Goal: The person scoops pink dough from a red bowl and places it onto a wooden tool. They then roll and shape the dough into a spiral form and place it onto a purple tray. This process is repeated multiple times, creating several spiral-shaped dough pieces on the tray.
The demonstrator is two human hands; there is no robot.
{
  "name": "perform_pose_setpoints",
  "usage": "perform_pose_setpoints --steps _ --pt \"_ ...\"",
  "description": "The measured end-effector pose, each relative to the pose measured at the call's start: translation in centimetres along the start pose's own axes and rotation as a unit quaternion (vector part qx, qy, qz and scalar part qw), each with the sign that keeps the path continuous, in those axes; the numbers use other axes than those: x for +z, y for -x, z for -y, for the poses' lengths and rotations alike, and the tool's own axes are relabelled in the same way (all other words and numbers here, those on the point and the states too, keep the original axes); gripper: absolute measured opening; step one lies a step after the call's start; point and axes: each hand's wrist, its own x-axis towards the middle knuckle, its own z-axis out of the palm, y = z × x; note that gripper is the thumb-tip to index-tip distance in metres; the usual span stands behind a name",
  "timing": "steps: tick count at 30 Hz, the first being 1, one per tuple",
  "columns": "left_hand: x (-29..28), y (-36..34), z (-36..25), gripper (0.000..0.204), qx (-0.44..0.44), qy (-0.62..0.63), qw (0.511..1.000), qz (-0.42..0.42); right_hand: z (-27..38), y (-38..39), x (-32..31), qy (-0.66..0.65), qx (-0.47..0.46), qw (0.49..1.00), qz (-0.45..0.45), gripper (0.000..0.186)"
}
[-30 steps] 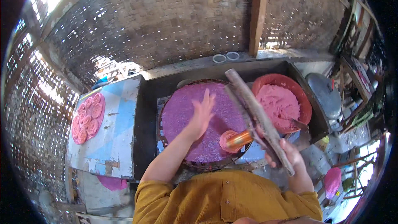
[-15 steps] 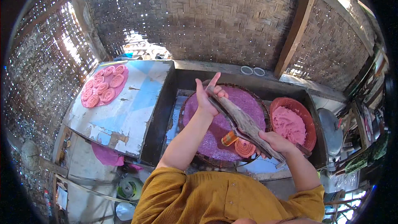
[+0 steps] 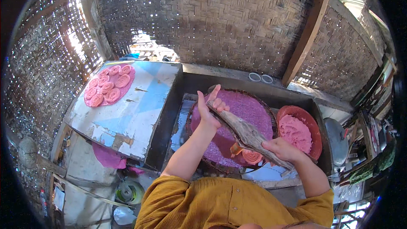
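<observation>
A long weathered wooden hand press (image 3: 246,132), made of two bars lying along each other, slants over a round tray. My left hand (image 3: 213,109) is closed on its upper end with the last fingers, thumb and forefinger sticking out. My right hand (image 3: 280,149) wraps round its lower end. Below the bars shows part of an orange cylinder (image 3: 235,149), mostly hidden. Beside it a pink dough coil (image 3: 252,157) lies on the purple sheet (image 3: 216,154) covering the round woven tray (image 3: 275,121).
A red basin (image 3: 316,129) of pink dough (image 3: 295,132) stands right of the tray. On the raised board (image 3: 144,114) at left, several pink coils (image 3: 107,87) sit on a pink round. Two white rings (image 3: 260,78) lie on the back ledge; a grey lid (image 3: 336,140) is far right.
The two bars have come closer together, and the press's upper end is slightly lower. Less of the orange cylinder shows. Both hands keep their hold.
</observation>
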Motion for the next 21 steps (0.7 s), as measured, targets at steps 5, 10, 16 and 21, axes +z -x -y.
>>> perform_pose_setpoints --steps 5,10,16,21 --pt "3.8 0.4 -1.7 0.073 0.014 0.004 1.000 0.016 1.8 1.2 0.4 0.018 -0.041 0.999 -0.018 0.046" --pt "5.5 2.0 -0.7 0.071 0.014 -0.013 0.999 0.031 1.4 3.2 0.4 0.027 -0.017 0.999 -0.032 0.045" --pt "7.7 1.4 -1.7 0.068 0.051 -0.013 0.996 0.069 3.4 3.8 0.5 0.124 -0.096 0.981 -0.115 0.043" --pt "9.5 3.2 -2.2 0.069 0.051 -0.052 0.996 0.051 2.8 4.3 1.4 0.083 -0.063 0.992 -0.068 0.043"
